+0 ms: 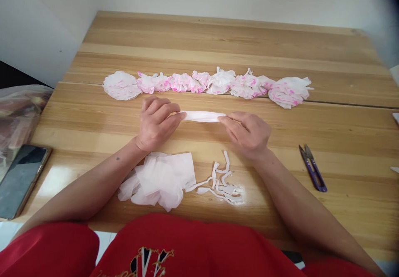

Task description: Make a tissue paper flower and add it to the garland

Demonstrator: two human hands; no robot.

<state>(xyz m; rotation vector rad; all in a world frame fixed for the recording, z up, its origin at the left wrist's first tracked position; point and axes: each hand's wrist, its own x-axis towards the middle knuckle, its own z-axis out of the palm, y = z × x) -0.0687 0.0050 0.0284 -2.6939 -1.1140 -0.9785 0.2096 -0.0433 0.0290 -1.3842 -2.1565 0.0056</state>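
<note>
A narrow folded strip of white tissue (204, 116) stretches level between my two hands, above the wooden table. My left hand (158, 123) pinches its left end between thumb and fingers. At the right end, my right hand (247, 131) closes on it the same way. Beyond the hands lies a row of crumpled white tissue flowers with pink edges (187, 82). Nearer me is a loose pile of thin white sheets (165, 177), with several thin white twisted strips (222, 181) to its right.
Purple-handled thread snips (313, 169) lie on the wooden table (349, 136) at the right, blades pointing away from me. A phone (23, 177) rests at the left edge, beside a clear plastic bag (18, 115). A wall stands behind the table.
</note>
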